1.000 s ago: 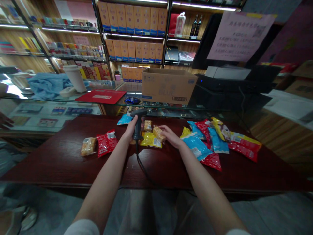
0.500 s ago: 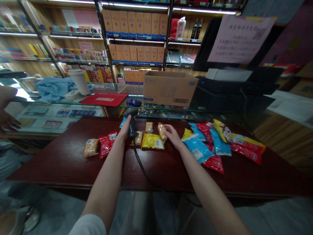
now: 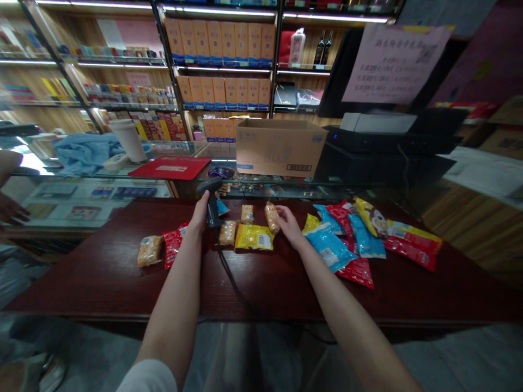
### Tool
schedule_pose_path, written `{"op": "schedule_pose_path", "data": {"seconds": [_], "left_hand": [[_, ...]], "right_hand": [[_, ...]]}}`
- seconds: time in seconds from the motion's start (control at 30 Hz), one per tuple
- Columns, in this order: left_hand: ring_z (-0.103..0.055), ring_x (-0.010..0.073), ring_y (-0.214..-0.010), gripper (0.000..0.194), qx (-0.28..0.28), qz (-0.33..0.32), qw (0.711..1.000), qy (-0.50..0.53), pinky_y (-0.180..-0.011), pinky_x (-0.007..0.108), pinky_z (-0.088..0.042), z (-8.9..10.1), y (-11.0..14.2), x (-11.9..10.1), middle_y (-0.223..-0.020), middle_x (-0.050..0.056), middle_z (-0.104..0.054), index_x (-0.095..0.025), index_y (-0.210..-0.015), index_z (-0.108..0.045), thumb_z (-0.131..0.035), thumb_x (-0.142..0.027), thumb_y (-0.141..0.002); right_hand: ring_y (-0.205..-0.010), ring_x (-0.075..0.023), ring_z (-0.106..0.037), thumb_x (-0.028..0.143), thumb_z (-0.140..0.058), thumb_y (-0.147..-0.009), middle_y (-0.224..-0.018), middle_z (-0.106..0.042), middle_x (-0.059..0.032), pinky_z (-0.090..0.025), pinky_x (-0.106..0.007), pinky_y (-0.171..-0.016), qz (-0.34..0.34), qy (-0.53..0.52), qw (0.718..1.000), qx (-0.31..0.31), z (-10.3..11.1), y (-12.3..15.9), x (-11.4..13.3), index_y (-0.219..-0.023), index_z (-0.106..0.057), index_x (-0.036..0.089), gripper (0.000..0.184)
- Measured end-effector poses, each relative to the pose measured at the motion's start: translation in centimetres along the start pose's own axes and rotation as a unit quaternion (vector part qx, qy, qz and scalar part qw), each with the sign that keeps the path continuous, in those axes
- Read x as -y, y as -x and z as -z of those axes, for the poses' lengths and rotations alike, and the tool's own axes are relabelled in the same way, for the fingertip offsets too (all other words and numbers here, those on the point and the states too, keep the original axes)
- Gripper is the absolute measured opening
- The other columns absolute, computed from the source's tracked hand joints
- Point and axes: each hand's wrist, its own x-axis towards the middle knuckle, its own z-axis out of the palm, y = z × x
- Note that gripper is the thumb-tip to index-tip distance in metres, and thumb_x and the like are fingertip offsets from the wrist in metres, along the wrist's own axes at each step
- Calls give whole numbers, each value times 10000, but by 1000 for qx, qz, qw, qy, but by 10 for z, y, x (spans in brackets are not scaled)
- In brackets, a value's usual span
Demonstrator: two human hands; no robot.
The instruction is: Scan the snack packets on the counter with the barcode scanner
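Observation:
My left hand (image 3: 200, 213) is wrapped round the handle of a black barcode scanner (image 3: 212, 209), held above the dark red table (image 3: 261, 283). With its fingers, my right hand (image 3: 288, 224) grips a small clear-wrapped snack (image 3: 272, 216). Between the hands lie a yellow snack bag (image 3: 254, 238) with its barcode up and two more wrapped snacks, one (image 3: 227, 233) beside the scanner and one (image 3: 247, 213) behind the bag. A blue packet (image 3: 221, 207) is partly hidden behind the scanner. Left of my forearm are a red bag (image 3: 172, 245) and another wrapped snack (image 3: 149, 251).
At the right, blue (image 3: 330, 247), red and yellow bags lie in an overlapping pile. Behind the table, a glass counter carries a cardboard box (image 3: 280, 147), a mouse (image 3: 221, 172), a red mat (image 3: 171, 167) and a white cup (image 3: 127, 140). Another person's hand (image 3: 12, 209) shows at far left.
My left hand and the scanner have shifted a little left, uncovering more of the blue packet and the wrapped snack beside it. My right hand keeps hold of its snack, nearly still.

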Motion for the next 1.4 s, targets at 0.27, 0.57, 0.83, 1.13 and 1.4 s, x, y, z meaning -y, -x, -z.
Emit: {"op": "schedule_pose_path", "data": {"seconds": [0.27, 0.57, 0.83, 1.13, 1.4], "left_hand": [[-623, 141, -545, 539, -17, 18, 1000, -14, -516, 230, -480, 3, -7, 12, -649, 26, -681, -146, -847, -703, -673, -672, -732], [-692, 202, -642, 526, 91, 108, 989, -36, -557, 285, -546, -2, 17, -7, -785, 101, -748, -139, -928, -723, -660, -642, -788], [-667, 198, -574, 569, 120, 71, 990, -13, -523, 291, -520, -28, 42, -19, -717, 86, -720, -138, -1085, -700, -619, -644, -835], [-441, 57, -404, 536, 241, 91, 962, 87, -383, 196, -411, -76, 84, -7, -728, 40, -670, -133, -1030, -659, -575, -638, -872], [-468, 67, -396, 458, 260, 139, 948, 118, -353, 209, -421, -82, 83, 11, -801, 67, -691, -106, -1042, -630, -578, -542, -914]], "right_hand": [[-1060, -215, -626, 271, -594, -746, -1128, -658, -63, -497, -399, -969, -15, 20, 999, 23, -3, -1, -3, -1094, -553, 230, 353], [-1114, -238, -615, 340, -583, -733, -1187, -648, -80, -529, -391, -919, -60, -23, 998, -5, -3, 0, -2, -1103, -532, 245, 385], [-1008, -246, -675, 330, -557, -699, -1104, -688, -59, -576, -433, -833, -115, -229, 966, -28, 12, -1, 6, -1093, -542, 253, 401], [-1065, -259, -703, 293, -520, -793, -1022, -744, -78, -562, -476, -972, -118, -430, 891, -86, 27, -3, 20, -1051, -636, 188, 301], [-765, -178, -737, 241, -530, -915, -848, -753, -43, -618, -281, -651, -196, -508, 833, -95, 34, -12, 9, -1053, -626, 192, 175]]}}
